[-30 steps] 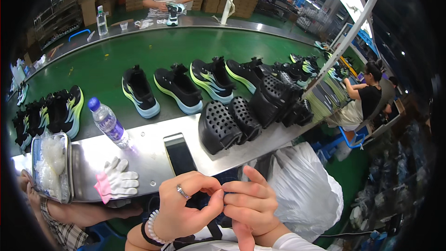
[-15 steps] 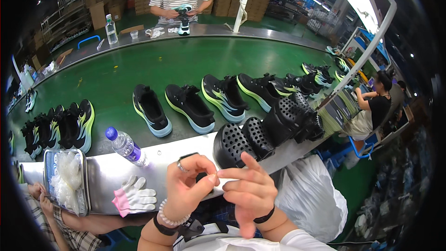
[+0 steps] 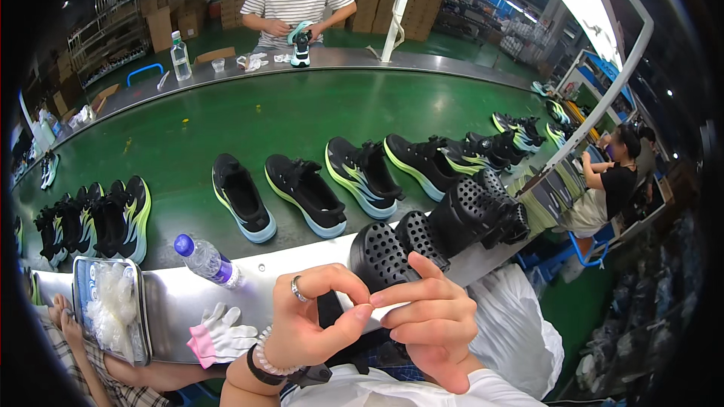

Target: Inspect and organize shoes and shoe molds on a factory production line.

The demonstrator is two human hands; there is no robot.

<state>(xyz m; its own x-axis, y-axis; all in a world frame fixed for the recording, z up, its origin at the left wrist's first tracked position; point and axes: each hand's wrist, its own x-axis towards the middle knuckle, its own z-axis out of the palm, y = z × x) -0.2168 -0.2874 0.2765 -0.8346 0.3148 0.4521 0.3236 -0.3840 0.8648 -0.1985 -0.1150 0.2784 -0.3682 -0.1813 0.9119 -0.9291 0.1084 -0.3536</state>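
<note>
My left hand point(image 3: 320, 316), with a ring and a coiled wristband, pinches thumb and forefinger together; whatever lies between the tips is too small to make out. Against those tips rests a fingertip of my right hand point(image 3: 434, 320), whose fingers are spread apart. Both hands hover over the near edge of the white metal ledge point(image 3: 279, 275). Just beyond them stand black perforated clogs point(image 3: 377, 252). A white glove with a pink cuff point(image 3: 222, 335) lies left of my left hand, and a clear bottle with a purple cap point(image 3: 207, 260) stands behind the glove.
Several black sneakers with lime and pale blue soles point(image 3: 305, 196) line the green belt point(image 3: 226, 117). A tray of clear plastic point(image 3: 113, 309) is at left, beside a seated person's hands. A white sack point(image 3: 513, 332) hangs at right. Across the belt, a person point(image 3: 298, 4) handles a shoe.
The view has shifted, so the ledge and shoes appear lower. My hands appear slightly further right, still touching at the fingertips. The person opposite has moved their hands on the shoe.
</note>
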